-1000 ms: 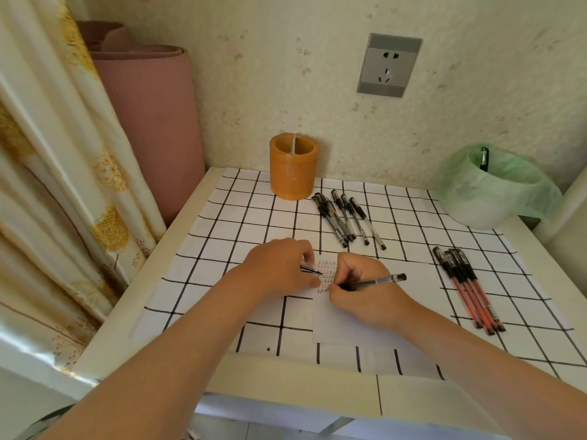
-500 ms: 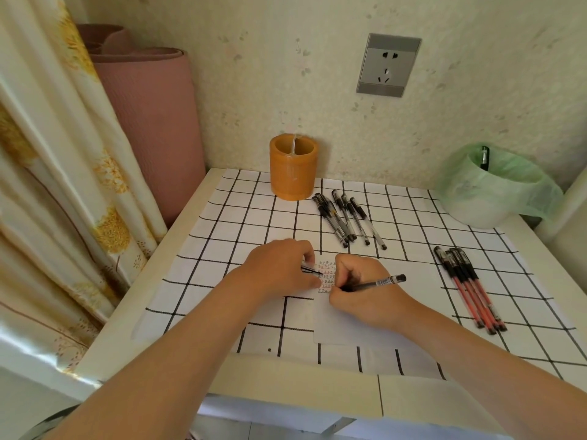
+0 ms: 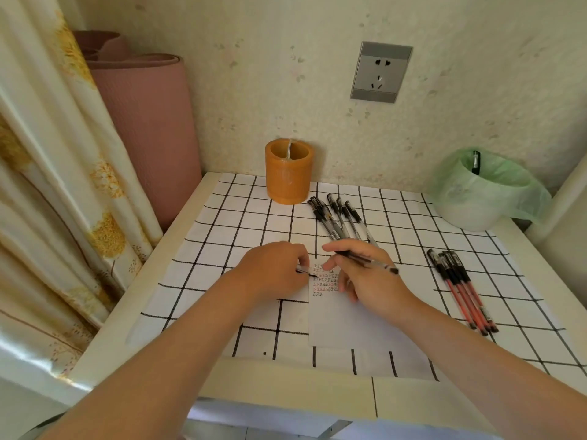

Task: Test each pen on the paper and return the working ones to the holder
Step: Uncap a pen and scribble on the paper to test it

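Head view, looking down on a pale surface (image 3: 286, 389) covered by a white cloth (image 3: 241, 223) with black grid lines. Holds a black pen (image 3: 368, 261) in the right hand (image 3: 368, 281), pinched between thumb and forefinger, remaining fingers loosely spread over the top of the paper (image 3: 349, 328). Barrel almost level across the knuckles, writing end toward the left, not touching the sheet as far as can be seen. Pinches a small clear-and-black piece (image 3: 306, 272) in the curled left hand (image 3: 273, 274), resting at the paper's left edge; cannot tell for sure whether a cap. On the paper's upper part, between the two hands, rows of small red and black test marks (image 3: 324, 281). Beyond the hands, a loose bundle of black pens (image 3: 340, 217) flat on the cloth, just right of the orange holder (image 3: 288, 173) standing upright near the wall. To the right, well apart from the paper, a group of red pens (image 3: 460, 290) with black caps, lying side by side. At the far right corner, a bin (image 3: 476, 201) lined with a green bag, one dark pen (image 3: 475, 161) standing inside. On the wall, a grey socket (image 3: 381, 71). At left, a rolled pink mat (image 3: 149, 122) and a patterned curtain (image 3: 47, 173).
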`<act>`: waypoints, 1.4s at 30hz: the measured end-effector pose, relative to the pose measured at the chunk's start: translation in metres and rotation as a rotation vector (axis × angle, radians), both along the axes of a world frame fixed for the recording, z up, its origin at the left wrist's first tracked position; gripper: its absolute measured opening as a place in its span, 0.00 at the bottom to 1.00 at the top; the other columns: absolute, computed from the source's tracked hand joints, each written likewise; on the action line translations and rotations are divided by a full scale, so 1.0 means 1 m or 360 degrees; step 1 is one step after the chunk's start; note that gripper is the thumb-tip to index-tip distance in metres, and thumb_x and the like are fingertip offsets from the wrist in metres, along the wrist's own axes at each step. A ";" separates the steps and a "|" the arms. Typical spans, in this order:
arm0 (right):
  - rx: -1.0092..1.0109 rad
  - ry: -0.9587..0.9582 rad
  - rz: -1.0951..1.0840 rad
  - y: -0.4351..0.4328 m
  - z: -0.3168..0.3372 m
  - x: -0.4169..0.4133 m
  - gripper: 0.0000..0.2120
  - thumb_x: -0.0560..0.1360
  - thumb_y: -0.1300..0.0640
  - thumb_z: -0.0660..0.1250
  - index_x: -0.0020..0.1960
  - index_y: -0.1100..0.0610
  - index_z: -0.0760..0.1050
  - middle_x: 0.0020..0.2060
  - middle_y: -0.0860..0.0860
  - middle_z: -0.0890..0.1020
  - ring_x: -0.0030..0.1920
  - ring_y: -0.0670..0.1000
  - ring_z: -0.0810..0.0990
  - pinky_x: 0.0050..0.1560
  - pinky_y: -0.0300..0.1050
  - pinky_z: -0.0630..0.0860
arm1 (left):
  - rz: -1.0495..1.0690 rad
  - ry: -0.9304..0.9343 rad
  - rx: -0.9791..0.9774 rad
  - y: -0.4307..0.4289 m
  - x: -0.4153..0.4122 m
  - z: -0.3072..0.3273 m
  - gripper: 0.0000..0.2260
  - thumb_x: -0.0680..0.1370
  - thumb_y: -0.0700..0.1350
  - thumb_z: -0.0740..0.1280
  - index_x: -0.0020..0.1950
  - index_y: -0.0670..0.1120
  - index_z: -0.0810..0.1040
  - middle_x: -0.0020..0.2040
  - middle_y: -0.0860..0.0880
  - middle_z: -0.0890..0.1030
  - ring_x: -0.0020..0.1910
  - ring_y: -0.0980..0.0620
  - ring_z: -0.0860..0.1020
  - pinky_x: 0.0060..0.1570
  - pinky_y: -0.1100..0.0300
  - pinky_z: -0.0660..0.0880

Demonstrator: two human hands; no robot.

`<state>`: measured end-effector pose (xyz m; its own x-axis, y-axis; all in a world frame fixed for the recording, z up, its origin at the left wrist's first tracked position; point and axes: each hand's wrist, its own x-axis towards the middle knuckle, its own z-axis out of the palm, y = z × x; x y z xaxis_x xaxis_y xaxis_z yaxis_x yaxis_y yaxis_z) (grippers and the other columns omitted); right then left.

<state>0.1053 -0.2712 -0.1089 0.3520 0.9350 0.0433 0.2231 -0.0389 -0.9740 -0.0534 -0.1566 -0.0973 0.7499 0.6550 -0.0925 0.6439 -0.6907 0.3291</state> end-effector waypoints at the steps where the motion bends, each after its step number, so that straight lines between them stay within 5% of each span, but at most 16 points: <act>1: 0.0000 -0.0031 0.0042 0.001 0.002 0.001 0.17 0.80 0.71 0.60 0.60 0.54 0.80 0.46 0.54 0.85 0.32 0.56 0.78 0.26 0.48 0.72 | 0.0004 -0.0001 -0.0002 0.001 -0.001 0.001 0.08 0.79 0.51 0.63 0.58 0.56 0.76 0.53 0.55 0.78 0.49 0.55 0.75 0.43 0.60 0.70; 4: -0.0061 0.0149 0.0125 0.005 0.013 0.002 0.24 0.81 0.73 0.55 0.69 0.54 0.74 0.59 0.53 0.82 0.39 0.56 0.84 0.32 0.50 0.79 | 0.0017 -0.0029 -0.0036 0.007 -0.005 0.002 0.08 0.79 0.50 0.65 0.58 0.55 0.77 0.54 0.56 0.79 0.51 0.54 0.77 0.47 0.60 0.73; 8: -0.0076 0.0530 0.0085 0.012 0.028 0.002 0.19 0.83 0.69 0.53 0.63 0.58 0.79 0.55 0.55 0.83 0.39 0.56 0.82 0.39 0.52 0.81 | 0.0073 -0.0171 -0.0054 0.015 -0.014 0.007 0.07 0.77 0.49 0.69 0.55 0.56 0.78 0.51 0.58 0.80 0.51 0.57 0.77 0.50 0.58 0.76; 12: -0.0052 0.0179 0.0060 0.015 0.036 0.006 0.13 0.77 0.68 0.66 0.57 0.53 0.74 0.42 0.54 0.82 0.31 0.51 0.75 0.30 0.45 0.73 | 0.0124 -0.0312 -0.0058 0.021 -0.017 0.013 0.06 0.76 0.50 0.72 0.51 0.58 0.78 0.45 0.60 0.79 0.41 0.63 0.75 0.42 0.62 0.73; 16: -0.0180 -0.0313 -0.0024 0.017 0.031 0.011 0.13 0.72 0.62 0.75 0.51 0.47 0.82 0.39 0.47 0.85 0.30 0.38 0.76 0.36 0.37 0.73 | 0.0182 -0.0383 -0.0031 0.023 -0.017 0.017 0.07 0.75 0.52 0.73 0.51 0.60 0.78 0.43 0.62 0.79 0.43 0.62 0.76 0.43 0.62 0.75; 21: -0.0242 -0.0632 -0.0069 0.017 0.019 0.017 0.09 0.73 0.56 0.75 0.49 0.43 0.84 0.41 0.41 0.84 0.32 0.39 0.74 0.41 0.37 0.71 | 0.0172 -0.0367 -0.0015 0.022 -0.018 0.019 0.06 0.76 0.52 0.72 0.51 0.60 0.79 0.43 0.62 0.79 0.43 0.60 0.77 0.45 0.60 0.77; 34: -0.0260 -0.0900 0.0176 0.015 0.022 0.008 0.09 0.78 0.55 0.68 0.54 0.43 0.82 0.42 0.38 0.83 0.39 0.38 0.77 0.43 0.36 0.71 | -0.0012 -0.0441 0.0072 0.011 -0.013 0.020 0.08 0.75 0.53 0.73 0.53 0.62 0.81 0.44 0.61 0.78 0.40 0.62 0.75 0.39 0.62 0.71; 37: -0.0255 -0.1246 0.0248 0.014 0.020 0.005 0.12 0.81 0.55 0.60 0.59 0.46 0.79 0.43 0.38 0.79 0.39 0.40 0.74 0.39 0.36 0.67 | 0.0067 -0.0630 -0.0196 0.005 -0.008 0.020 0.10 0.73 0.53 0.76 0.50 0.60 0.78 0.41 0.60 0.79 0.36 0.61 0.75 0.39 0.62 0.74; 42: -0.0231 -0.1677 0.0139 0.012 0.025 -0.002 0.15 0.72 0.37 0.61 0.43 0.48 0.74 0.31 0.42 0.73 0.35 0.46 0.73 0.34 0.45 0.69 | 0.0181 -0.0832 -0.0828 -0.005 0.000 0.027 0.03 0.76 0.49 0.73 0.46 0.51 0.83 0.40 0.54 0.84 0.37 0.60 0.79 0.43 0.61 0.77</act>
